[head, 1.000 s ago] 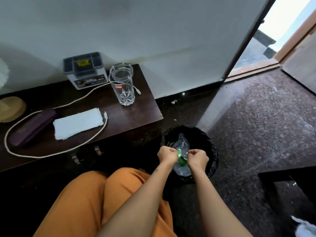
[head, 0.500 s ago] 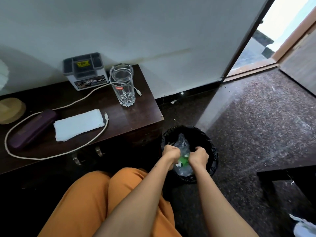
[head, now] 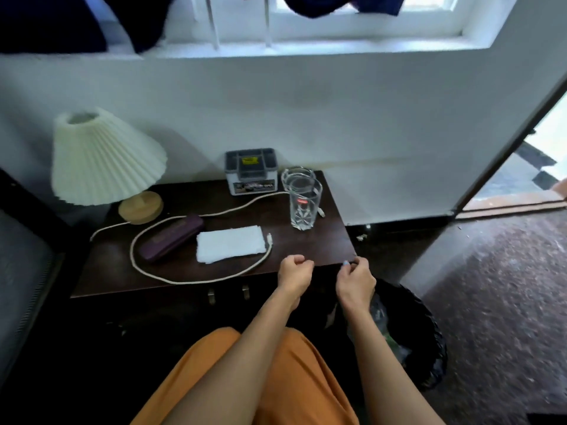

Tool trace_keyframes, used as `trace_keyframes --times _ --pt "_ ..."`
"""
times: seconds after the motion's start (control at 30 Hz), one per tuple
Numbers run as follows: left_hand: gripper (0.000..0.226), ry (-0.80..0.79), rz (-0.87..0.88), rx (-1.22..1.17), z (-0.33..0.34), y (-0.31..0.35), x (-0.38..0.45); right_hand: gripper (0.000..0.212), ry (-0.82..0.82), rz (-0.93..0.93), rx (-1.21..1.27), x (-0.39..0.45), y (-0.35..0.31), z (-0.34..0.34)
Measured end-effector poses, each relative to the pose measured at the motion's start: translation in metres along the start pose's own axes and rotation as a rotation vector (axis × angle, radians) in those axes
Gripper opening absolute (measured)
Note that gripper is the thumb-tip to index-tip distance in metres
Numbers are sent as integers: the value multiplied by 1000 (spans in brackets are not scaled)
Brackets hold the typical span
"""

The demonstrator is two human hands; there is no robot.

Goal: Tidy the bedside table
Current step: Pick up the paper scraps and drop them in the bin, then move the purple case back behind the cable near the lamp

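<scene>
The dark wooden bedside table (head: pixel 306 246) carries a folded white cloth (head: pixel 230 248), a purple case (head: pixel 170 236), a looping beige cable (head: pixel 196 280), a clear drinking glass (head: pixel 302 199) and a small grey box (head: pixel 251 171). A lamp with a pleated cream shade (head: pixel 104 157) stands at the back left. My left hand (head: pixel 295 274) hovers over the table's front edge, fingers curled shut with nothing seen in them. My right hand (head: pixel 356 282) is just off the front right corner, fingers curled, empty as far as I can tell. The black bin (head: pixel 423 338) sits on the floor under my right forearm, with crumpled plastic inside.
A white wall and a window sill run behind the table. A dark bed edge (head: pixel 21 271) lies at the left. The speckled floor (head: pixel 491 286) spreads to the right, toward an open doorway (head: pixel 540 167). My orange-clad lap (head: pixel 260 384) fills the bottom.
Both hands have left the bin, where they held green and clear plastic, and risen to the table's front edge. My view has lifted, bringing in the lamp and window.
</scene>
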State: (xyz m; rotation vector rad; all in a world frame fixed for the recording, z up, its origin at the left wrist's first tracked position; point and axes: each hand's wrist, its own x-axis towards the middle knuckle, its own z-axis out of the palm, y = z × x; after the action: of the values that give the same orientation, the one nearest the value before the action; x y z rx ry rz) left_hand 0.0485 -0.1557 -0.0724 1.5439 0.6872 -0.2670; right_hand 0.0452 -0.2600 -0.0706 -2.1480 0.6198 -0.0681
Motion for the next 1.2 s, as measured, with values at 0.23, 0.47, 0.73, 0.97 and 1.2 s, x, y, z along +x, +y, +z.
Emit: trace_keyframes --times 0.23,0.47,0.73,0.97,1.2 --pt "54 300 61 -124 -115 13 1 32 -169 -260 66 -49 -85 56" --pt "45 595 67 -235 -203 26 -18 29 -364 -456 26 -97 -149 109" --pt "50 664 40 -138 -244 29 -2 36 -524 -532 -130 -107 -180 154" --pt "64 658 23 106 -255 7 29 41 -587 -553 -243 -98 -181 193" --pt "60 666 109 206 -251 -8 42 47 -579 -555 -306 -88 -177 221"
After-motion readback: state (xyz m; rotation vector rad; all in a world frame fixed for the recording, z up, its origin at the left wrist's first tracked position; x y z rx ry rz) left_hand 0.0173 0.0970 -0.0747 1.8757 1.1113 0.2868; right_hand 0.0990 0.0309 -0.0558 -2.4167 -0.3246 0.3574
